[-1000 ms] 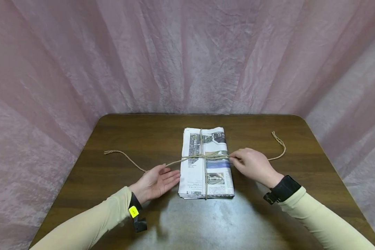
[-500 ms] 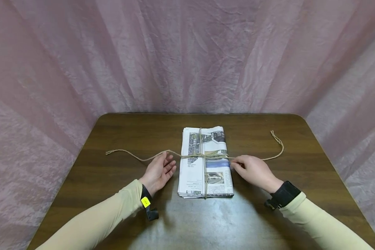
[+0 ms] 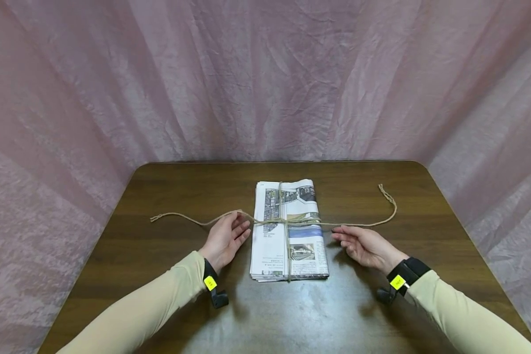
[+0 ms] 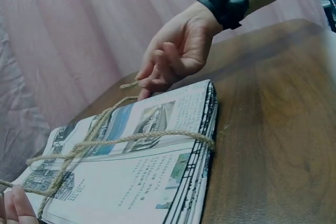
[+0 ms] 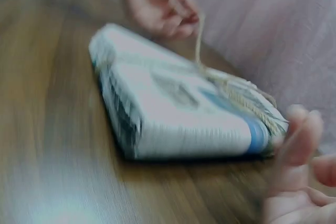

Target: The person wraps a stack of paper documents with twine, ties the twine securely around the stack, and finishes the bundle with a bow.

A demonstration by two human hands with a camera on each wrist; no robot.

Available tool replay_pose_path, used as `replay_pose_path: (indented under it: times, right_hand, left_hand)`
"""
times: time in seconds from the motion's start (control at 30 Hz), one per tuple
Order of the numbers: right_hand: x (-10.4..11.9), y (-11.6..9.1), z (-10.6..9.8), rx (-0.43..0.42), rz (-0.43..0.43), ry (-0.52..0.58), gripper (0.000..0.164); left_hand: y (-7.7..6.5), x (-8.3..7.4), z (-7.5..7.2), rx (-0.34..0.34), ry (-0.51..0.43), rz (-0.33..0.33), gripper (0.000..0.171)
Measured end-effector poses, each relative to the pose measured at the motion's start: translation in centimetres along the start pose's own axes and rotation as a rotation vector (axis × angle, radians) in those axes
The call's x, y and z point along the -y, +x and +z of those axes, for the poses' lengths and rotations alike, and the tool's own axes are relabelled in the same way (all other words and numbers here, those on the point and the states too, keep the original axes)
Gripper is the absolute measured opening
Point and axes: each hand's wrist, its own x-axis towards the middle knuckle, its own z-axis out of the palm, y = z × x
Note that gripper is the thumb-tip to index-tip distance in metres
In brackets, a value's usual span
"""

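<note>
Wooden table (image 3: 194, 187): tied newspapers (image 3: 270, 248) between hands (image 3: 223, 242) (image 3: 368, 248).

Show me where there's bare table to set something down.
Bare: the near side of the table, between left sleeve and right sleeve; also beyond the rope, from the newspaper stack to the rope's curled right end, and from the stack toward the left edge. Crowded: the middle, where left hand and right hand flank the stack.

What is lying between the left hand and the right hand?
The head view shows a newspaper stack, bound with twine, on the table between the left hand and the right hand.
</note>
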Motion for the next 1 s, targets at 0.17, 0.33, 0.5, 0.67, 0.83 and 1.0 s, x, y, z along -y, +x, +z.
replay_pose_path:
  times: [0.17,0.33,0.5,0.67,0.83,1.0]
  right_hand:
    - [-0.1,0.8,0.5,-0.04,-0.01,0.258,0.035]
    - [0.0,1.6,1.5,-0.119,-0.06,0.309,0.024]
    - [0.4,2.3,2.0,-0.149,-0.13,0.286,0.023]
    - [0.6,2.8,2.0,-0.207,-0.185,0.224,0.025]
    - [0.7,2.6,1.5,-0.298,-0.198,0.149,0.022]
    - [0.8,2.3,1.0,-0.338,-0.199,0.111,0.025]
  left_hand:
    - [0.2,-0.1,0.2,0.033,-0.002,-0.007,0.027]
    - [0.3,-0.2,0.3,0.061,0.005,-0.008,0.028]
    - [0.4,-0.2,0.2,0.162,-0.039,0.022,0.027]
    - [0.7,-0.3,0.1,0.158,-0.099,0.014,0.024]
    - [1.0,-0.3,-0.7,0.071,-0.106,-0.056,0.02]
    - [1.3,-0.4,-1.7,0.042,-0.086,-0.093,0.017]
